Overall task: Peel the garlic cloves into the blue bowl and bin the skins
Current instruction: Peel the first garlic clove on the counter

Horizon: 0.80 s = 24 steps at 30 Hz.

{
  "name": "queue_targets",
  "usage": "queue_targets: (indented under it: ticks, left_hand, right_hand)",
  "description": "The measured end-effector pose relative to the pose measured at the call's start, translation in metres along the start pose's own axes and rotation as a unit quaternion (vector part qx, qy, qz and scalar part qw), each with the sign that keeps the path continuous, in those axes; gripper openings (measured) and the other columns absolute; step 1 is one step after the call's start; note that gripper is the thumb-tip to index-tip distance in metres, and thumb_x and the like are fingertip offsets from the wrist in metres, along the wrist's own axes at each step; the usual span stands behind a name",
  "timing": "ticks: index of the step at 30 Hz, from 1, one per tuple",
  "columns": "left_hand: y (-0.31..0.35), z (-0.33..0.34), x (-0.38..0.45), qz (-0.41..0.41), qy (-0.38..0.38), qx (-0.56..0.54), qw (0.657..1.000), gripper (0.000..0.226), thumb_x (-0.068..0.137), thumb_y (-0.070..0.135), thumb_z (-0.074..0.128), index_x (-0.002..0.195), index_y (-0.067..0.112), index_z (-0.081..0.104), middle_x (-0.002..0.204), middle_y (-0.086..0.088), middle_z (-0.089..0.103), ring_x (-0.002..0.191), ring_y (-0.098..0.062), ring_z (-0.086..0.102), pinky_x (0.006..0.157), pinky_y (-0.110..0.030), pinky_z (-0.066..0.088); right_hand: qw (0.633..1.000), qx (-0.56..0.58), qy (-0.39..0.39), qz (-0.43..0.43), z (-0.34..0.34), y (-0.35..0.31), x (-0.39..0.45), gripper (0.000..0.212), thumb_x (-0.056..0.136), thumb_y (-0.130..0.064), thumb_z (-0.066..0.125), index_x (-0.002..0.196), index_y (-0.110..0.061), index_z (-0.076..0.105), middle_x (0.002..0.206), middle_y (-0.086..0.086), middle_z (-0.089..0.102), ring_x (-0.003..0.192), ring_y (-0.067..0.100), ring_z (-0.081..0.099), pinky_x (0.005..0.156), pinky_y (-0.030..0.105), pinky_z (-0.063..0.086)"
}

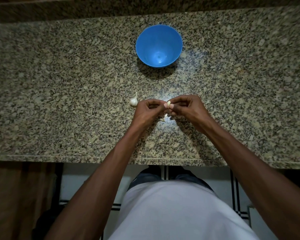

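A small pale garlic clove (168, 103) is pinched between the fingertips of my left hand (148, 110) and my right hand (185, 108), just above the granite counter. Both hands have curled fingers and meet at the clove. A garlic bulb (134, 100) with a pointed stem lies on the counter right beside my left hand. Bits of pale skin (164, 118) lie on the counter under my hands. The blue bowl (142, 38) stands farther back, straight beyond my hands, and nothing shows inside it.
The speckled granite counter (59, 92) stretches wide to both sides, with its front edge (93, 157) near my body. A raised ledge (93, 13) runs along the back. No bin is in view.
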<state>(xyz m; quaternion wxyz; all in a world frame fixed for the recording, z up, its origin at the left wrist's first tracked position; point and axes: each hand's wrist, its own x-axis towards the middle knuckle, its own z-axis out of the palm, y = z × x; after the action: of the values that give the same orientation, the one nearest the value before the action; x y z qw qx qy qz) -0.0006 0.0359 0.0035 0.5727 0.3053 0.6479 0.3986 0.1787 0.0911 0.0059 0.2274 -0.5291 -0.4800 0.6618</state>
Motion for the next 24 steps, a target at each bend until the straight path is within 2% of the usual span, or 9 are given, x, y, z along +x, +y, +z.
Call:
queue_targets:
  ticks: [3, 6, 11, 16, 20, 24]
  left_hand:
    - [-0.003, 0.000, 0.004, 0.009, 0.000, 0.039, 0.999, 0.026, 0.089, 0.026, 0.081, 0.105, 0.008, 0.075, 0.093, -0.003, 0.077, 0.085, -0.010, 0.073, 0.079, -0.025, 0.058]
    - [-0.006, 0.001, 0.005, 0.033, 0.005, 0.066, 0.997, 0.024, 0.091, 0.031, 0.079, 0.104, 0.012, 0.074, 0.098, -0.005, 0.077, 0.095, -0.017, 0.074, 0.086, -0.032, 0.061]
    - [-0.008, 0.005, 0.003, 0.063, 0.029, 0.117, 0.991, 0.018, 0.097, 0.028, 0.073, 0.105, 0.013, 0.071, 0.097, -0.002, 0.075, 0.091, -0.010, 0.072, 0.079, -0.026, 0.061]
    - [-0.009, 0.010, 0.002, 0.084, 0.078, 0.117, 0.987, 0.014, 0.097, 0.023, 0.073, 0.106, 0.014, 0.069, 0.098, 0.000, 0.074, 0.093, -0.010, 0.073, 0.083, -0.032, 0.064]
    - [-0.005, 0.011, 0.000, 0.101, 0.090, 0.099, 0.986, 0.016, 0.092, 0.017, 0.078, 0.104, 0.008, 0.072, 0.096, -0.002, 0.076, 0.090, -0.009, 0.074, 0.080, -0.026, 0.062]
    - [-0.001, 0.014, 0.000, 0.110, 0.111, 0.109, 0.982, 0.019, 0.088, 0.016, 0.082, 0.103, 0.007, 0.075, 0.093, -0.001, 0.077, 0.086, -0.009, 0.075, 0.078, -0.027, 0.064]
  right_hand:
    - [1.000, 0.014, 0.002, 0.006, 0.002, -0.001, -0.002, 0.025, 0.088, -0.010, 0.081, 0.111, -0.002, 0.077, 0.101, 0.012, 0.080, 0.087, 0.024, 0.077, 0.082, 0.038, 0.065]
    - [1.000, 0.023, 0.001, -0.001, 0.004, 0.001, -0.002, 0.027, 0.089, -0.015, 0.082, 0.112, -0.002, 0.077, 0.103, 0.013, 0.080, 0.094, 0.028, 0.078, 0.083, 0.040, 0.065]
    - [0.998, 0.044, -0.013, 0.043, 0.006, 0.000, 0.003, 0.020, 0.092, -0.015, 0.078, 0.109, -0.004, 0.078, 0.104, 0.013, 0.079, 0.097, 0.030, 0.077, 0.086, 0.043, 0.064]
    - [0.997, 0.065, -0.006, 0.052, 0.009, -0.001, 0.002, 0.019, 0.096, -0.012, 0.073, 0.112, -0.002, 0.077, 0.108, 0.022, 0.077, 0.095, 0.032, 0.075, 0.090, 0.051, 0.063]
    - [0.999, 0.038, 0.021, 0.022, 0.010, -0.003, -0.002, 0.022, 0.095, -0.010, 0.074, 0.116, -0.003, 0.076, 0.102, 0.020, 0.078, 0.085, 0.023, 0.075, 0.089, 0.049, 0.063]
    - [0.999, 0.016, 0.049, -0.012, 0.011, -0.002, -0.005, 0.015, 0.095, -0.008, 0.075, 0.109, -0.005, 0.078, 0.095, 0.019, 0.079, 0.088, 0.034, 0.077, 0.082, 0.049, 0.065]
